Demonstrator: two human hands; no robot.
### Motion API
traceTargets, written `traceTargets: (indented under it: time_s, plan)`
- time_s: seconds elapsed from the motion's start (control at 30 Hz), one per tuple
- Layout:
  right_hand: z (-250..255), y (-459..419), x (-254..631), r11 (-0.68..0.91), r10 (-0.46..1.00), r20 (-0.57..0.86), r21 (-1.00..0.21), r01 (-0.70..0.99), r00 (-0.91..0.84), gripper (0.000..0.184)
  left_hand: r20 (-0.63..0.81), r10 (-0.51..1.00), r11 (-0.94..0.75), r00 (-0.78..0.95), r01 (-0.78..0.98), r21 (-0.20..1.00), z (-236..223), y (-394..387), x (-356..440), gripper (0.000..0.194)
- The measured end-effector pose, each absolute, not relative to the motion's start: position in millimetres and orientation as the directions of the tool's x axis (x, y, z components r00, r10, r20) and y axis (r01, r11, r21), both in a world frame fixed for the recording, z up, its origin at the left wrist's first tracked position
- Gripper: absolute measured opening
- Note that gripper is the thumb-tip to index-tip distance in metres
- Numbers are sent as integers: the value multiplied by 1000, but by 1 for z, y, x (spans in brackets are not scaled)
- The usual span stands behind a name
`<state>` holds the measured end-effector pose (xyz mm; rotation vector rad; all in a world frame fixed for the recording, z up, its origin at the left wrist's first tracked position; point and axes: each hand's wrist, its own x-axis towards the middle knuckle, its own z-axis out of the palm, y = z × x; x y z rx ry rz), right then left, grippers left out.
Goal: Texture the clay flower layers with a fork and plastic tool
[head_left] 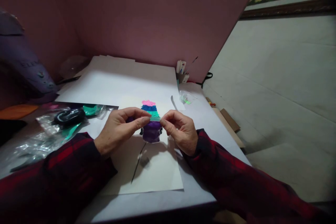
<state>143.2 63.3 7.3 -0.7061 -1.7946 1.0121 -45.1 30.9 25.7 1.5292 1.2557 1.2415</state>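
A small, thin pale-green strip (pixel 155 119) is stretched between my two hands. My left hand (pixel 122 126) pinches one end between thumb and fingertips, and my right hand (pixel 181 128) pinches the other end. Just behind and below the strip is a colourful piece (pixel 151 132) with textured bands of pink, blue and teal above a smooth purple part. It lies on a white sheet of paper (pixel 162 178), and the fingers hide some of it. On the sheet, nearer to me, rests a thin dark stick (pixel 138 164).
Clear plastic bags (pixel 52 136) with black and green material lie on the left. Large white sheets (pixel 126 77) cover the back of the table. A pale knife-like tool (pixel 173 102) and a small bag (pixel 187 98) sit at right, near white marker-like items (pixel 181 67). A purple container (pixel 26 59) stands far left.
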Motion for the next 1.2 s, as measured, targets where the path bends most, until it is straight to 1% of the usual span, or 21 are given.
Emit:
traceTargets:
  time_s: [0.1, 0.2, 0.4, 0.57, 0.77, 0.87, 1.0, 1.1, 1.2]
  plan:
    - [8, 63, 144, 498, 794, 432, -866, 50, -428, 13, 216, 972, -233, 90, 282, 931, 27, 30, -46, 14]
    - [8, 63, 144, 500, 789, 424, -864, 62, -445, 14, 225, 966, -254, 124, 325, 911, 26, 30, -47, 14]
    - [10, 60, 143, 521, 783, 422, -846, 111, -457, 14, 227, 956, -279, 186, 343, 897, 25, 29, -46, 15]
    - [10, 57, 141, 525, 787, 426, -842, 121, -447, 12, 255, 943, -320, 214, 370, 872, 27, 27, -44, 16]
    - [11, 56, 142, 548, 771, 440, -826, 129, -459, 13, 282, 935, -339, 215, 312, 888, 24, 28, -43, 14]
    - [13, 56, 144, 568, 758, 457, -814, 125, -466, 14, 241, 951, -286, 192, 263, 921, 23, 29, -42, 13]
    - [12, 58, 145, 562, 773, 473, -820, 110, -423, 15, 165, 979, -188, 122, 212, 959, 25, 29, -42, 15]
    - [10, 59, 145, 552, 783, 475, -828, 98, -400, 16, 149, 982, -170, 114, 208, 963, 26, 30, -44, 14]
    - [9, 59, 145, 563, 772, 470, -818, 118, -427, 16, 159, 978, -185, 136, 213, 959, 24, 31, -45, 13]
